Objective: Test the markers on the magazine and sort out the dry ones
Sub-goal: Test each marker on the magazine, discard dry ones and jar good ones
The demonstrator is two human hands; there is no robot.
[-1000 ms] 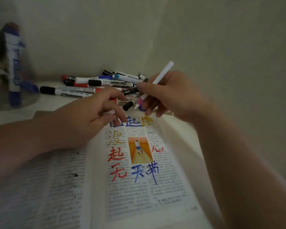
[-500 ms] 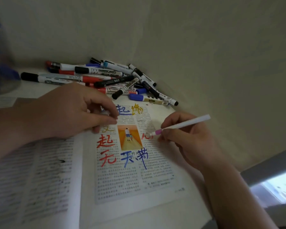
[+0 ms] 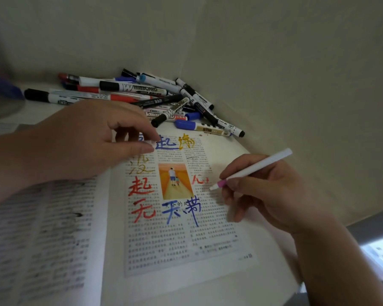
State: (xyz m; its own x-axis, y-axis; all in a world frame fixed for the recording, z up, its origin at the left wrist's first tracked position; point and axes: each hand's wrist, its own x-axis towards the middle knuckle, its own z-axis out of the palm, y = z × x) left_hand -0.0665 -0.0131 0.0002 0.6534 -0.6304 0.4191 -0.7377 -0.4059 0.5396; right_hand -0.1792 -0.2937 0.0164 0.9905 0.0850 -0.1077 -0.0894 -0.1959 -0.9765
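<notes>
The open magazine [image 3: 164, 250] lay near, the pile of markers [image 3: 155, 96] beyond its far edge. The left hand [image 3: 82, 140] stayed curled on the page top; whether it pinched anything I could not tell. The right hand [image 3: 263, 193] had come down from beside the pile to the right column, gripping a white marker [image 3: 257, 166]. Its tip [image 3: 212, 187] met the paper. No fresh stroke showed there, so the test was probably only starting.

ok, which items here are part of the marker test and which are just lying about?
In the job: slim white marker with pink collar, in the right hand; open printed magazine; heap of capped whiteboard markers.
Lying about: blurred clear container at left edge; bright panel at lower right.
</notes>
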